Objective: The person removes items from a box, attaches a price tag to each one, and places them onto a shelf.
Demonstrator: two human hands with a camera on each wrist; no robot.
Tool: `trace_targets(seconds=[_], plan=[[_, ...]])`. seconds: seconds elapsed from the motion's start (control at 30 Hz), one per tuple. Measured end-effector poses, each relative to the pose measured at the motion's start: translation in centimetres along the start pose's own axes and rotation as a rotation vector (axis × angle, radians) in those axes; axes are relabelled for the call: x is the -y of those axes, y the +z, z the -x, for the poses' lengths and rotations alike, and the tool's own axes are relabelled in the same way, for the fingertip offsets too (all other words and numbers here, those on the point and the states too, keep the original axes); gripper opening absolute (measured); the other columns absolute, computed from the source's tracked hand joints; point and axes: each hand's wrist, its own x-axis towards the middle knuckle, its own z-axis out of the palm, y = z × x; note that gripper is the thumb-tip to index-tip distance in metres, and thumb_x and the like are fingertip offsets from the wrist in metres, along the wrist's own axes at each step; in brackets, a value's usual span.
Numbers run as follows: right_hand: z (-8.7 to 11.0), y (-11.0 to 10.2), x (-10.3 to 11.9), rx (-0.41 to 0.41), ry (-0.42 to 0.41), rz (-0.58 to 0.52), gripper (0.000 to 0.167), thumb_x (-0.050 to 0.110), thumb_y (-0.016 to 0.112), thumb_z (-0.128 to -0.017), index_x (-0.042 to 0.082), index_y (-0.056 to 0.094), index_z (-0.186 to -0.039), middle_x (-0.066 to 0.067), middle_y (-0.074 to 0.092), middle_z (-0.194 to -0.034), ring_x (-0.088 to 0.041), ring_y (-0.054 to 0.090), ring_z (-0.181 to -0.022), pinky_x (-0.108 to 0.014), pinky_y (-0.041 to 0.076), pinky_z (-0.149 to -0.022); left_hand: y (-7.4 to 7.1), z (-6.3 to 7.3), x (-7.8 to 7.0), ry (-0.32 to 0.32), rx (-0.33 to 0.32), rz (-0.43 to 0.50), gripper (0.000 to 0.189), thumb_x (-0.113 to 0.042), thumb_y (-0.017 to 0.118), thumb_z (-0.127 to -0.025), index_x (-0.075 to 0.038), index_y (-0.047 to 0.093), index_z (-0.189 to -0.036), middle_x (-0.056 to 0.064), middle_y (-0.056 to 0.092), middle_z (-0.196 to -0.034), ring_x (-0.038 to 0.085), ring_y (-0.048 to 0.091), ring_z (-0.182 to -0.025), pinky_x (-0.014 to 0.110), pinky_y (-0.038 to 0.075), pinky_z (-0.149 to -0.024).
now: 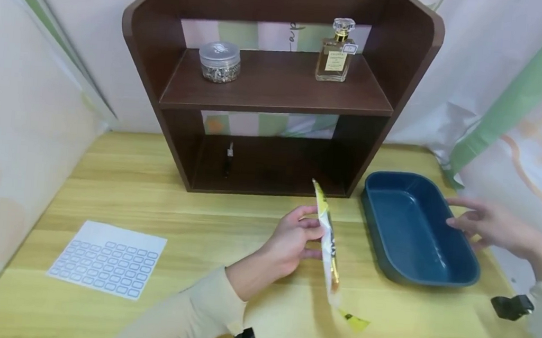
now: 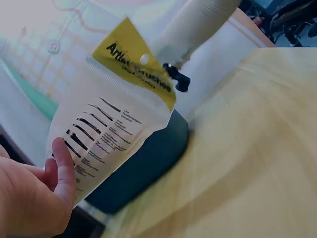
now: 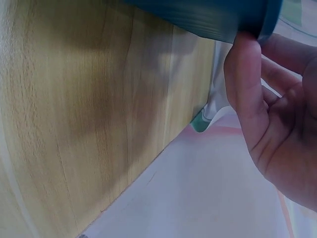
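My left hand point(image 1: 289, 239) holds a flat packet of artist brushes point(image 1: 328, 242) upright on edge above the table, to the left of a blue tray point(image 1: 402, 230). In the left wrist view the packet point(image 2: 99, 129) shows a yellow header with "Artist Brushes" lettering and printed brush shapes on white. From the head view, a brown brush handle shows through its other face. My right hand point(image 1: 496, 226) grips the right rim of the tray, fingertips over the edge. The right wrist view shows a digit of that hand point(image 3: 245, 74) against the tray's outer wall point(image 3: 213, 17).
A dark brown two-tier shelf point(image 1: 276, 108) stands at the back. It bears a lidded clear jar point(image 1: 219, 61), a perfume bottle point(image 1: 334, 57) and a thin dark pen-like item point(image 1: 228, 160). A label sheet point(image 1: 106, 259) lies at left on the wooden table point(image 1: 201, 211).
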Motion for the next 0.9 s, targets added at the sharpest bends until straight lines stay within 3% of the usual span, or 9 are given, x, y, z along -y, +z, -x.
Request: trace_targets(seconds=[0.33,0.53,0.73,0.9], plan=[[-0.4,0.0,-0.2,0.011,0.010,0.069,0.058,0.011,0.058,-0.103,-0.007,0.028,-0.149,-0.007,0.070,-0.097,-0.015,0.056,-0.071,-0.038,0.059,-0.059,-6.2,1.6,0.8,-0.059,-0.041,-0.085,0.047,0.011,0.055,-0.093,-0.004,0.051,-0.137,0.016,0.062,-0.112,0.023,0.061,-0.086,0.031,0.057,-0.062],[-0.6,0.2,-0.6,0.034,0.012,0.084,0.063,0.013,0.057,-0.104,-0.012,0.023,-0.150,-0.021,0.070,-0.105,-0.013,0.063,-0.077,-0.038,0.060,-0.061,-9.4,2.3,0.9,-0.064,-0.052,-0.141,0.050,0.011,0.054,-0.094,-0.001,0.046,-0.141,0.019,0.060,-0.116,0.025,0.062,-0.088,0.035,0.059,-0.063],[-1.2,0.1,-0.7,0.053,0.033,0.094,0.066,0.019,0.057,-0.104,-0.013,0.022,-0.150,-0.029,0.067,-0.109,-0.019,0.067,-0.079,-0.039,0.060,-0.062,-12.0,2.9,0.1,-0.048,-0.063,-0.233,0.049,0.010,0.053,-0.094,0.002,0.044,-0.142,0.021,0.060,-0.117,0.026,0.064,-0.086,0.039,0.061,-0.065],[-1.7,0.0,-0.4,0.072,0.045,0.098,0.068,0.022,0.057,-0.104,-0.013,0.021,-0.150,-0.030,0.066,-0.111,-0.022,0.068,-0.081,-0.041,0.061,-0.063,-13.3,3.6,-0.6,-0.051,-0.056,-0.306,0.048,0.011,0.053,-0.094,0.003,0.046,-0.140,0.021,0.060,-0.115,0.027,0.064,-0.087,0.041,0.062,-0.068]])
